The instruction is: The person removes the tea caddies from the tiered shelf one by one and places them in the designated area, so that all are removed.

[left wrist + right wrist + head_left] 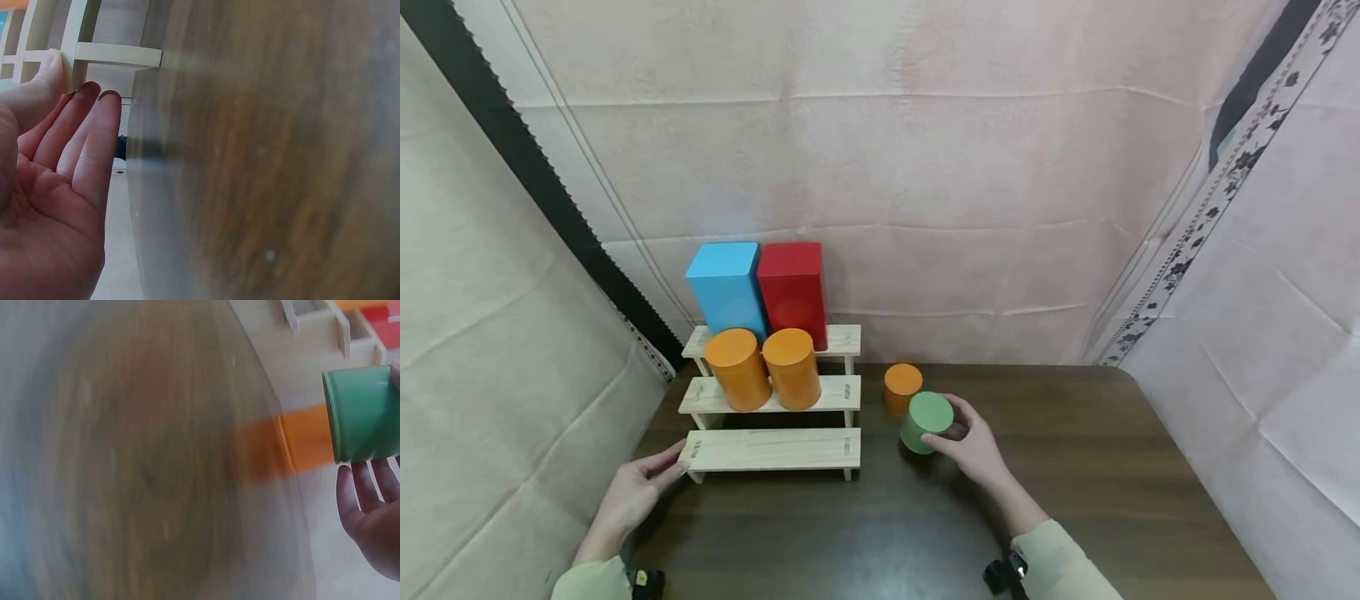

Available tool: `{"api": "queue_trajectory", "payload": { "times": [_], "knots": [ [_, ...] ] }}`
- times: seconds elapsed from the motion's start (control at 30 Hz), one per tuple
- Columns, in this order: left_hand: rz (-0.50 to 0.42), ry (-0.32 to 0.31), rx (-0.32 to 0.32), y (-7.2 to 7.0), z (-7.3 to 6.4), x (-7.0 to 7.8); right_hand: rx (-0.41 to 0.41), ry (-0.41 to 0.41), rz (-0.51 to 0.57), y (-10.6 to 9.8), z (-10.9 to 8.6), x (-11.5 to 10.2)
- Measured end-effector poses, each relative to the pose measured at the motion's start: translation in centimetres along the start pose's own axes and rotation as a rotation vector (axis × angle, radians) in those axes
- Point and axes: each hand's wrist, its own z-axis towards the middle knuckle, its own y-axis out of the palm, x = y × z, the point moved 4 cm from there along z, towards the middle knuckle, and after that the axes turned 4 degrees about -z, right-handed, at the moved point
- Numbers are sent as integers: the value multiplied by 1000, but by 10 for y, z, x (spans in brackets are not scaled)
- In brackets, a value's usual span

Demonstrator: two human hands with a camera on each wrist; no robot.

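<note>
A three-step pale wooden display shelf (775, 450) stands on the table. At the left end of its lowest step, my left hand (634, 497) pinches the board, with the thumb (47, 78) against the wood and the fingers beside it. My right hand (973, 446) holds a green cylinder (927, 422) from its right side, thumb in front and fingers behind. In the right wrist view the green cylinder (365, 415) appears raised off the tabletop. Just behind it stands a smaller orange cylinder (902, 389) on the table.
A blue box (726, 287) and a red box (793, 292) stand on the top step. Two orange cylinders (739, 371) share the middle step. The dark wooden table (1075, 467) meets pale cloth walls (925, 183) at the back and sides.
</note>
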Motion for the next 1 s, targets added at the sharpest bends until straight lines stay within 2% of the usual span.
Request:
{"api": "queue_trajectory", "payload": {
  "times": [0.17,0.43,0.73,1.0],
  "knots": [
    [-4,-13,-3,-2,-1,-2,61,49,2,-15,10,16],
    [19,-6,-9,-5,-2,-4,134,126,-55,-25,26,31],
    [42,0,-6,-1,0,-2,181,158,-59,-32,47,39],
    [35,-3,-20,0,1,-2,191,137,-45,-25,53,39]
  ]
}}
